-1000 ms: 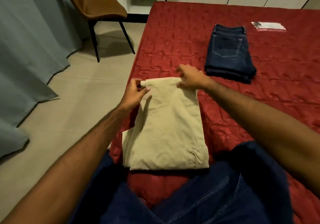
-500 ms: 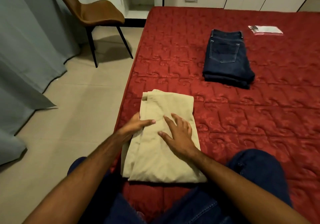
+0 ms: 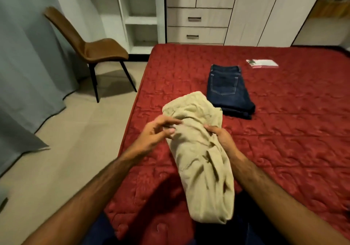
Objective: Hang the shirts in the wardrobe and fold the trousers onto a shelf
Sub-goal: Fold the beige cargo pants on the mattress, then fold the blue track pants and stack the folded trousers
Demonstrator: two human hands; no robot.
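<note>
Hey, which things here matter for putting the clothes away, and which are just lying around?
Part of the job:
beige trousers, gripped by right hand, left hand at them
folded jeans
wardrobe
open shelves

Just lying about:
brown chair
white packet
curtain

No text, label, brand or number can be read. The small white packet (image 3: pixel 262 63) lying beyond the folded jeans (image 3: pixel 228 91) carries markings too blurred to make out.

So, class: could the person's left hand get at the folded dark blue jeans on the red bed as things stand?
Probably yes: the left hand only touches the beige trousers, and bare red quilted bed lies before the folded dark blue jeans.
</note>
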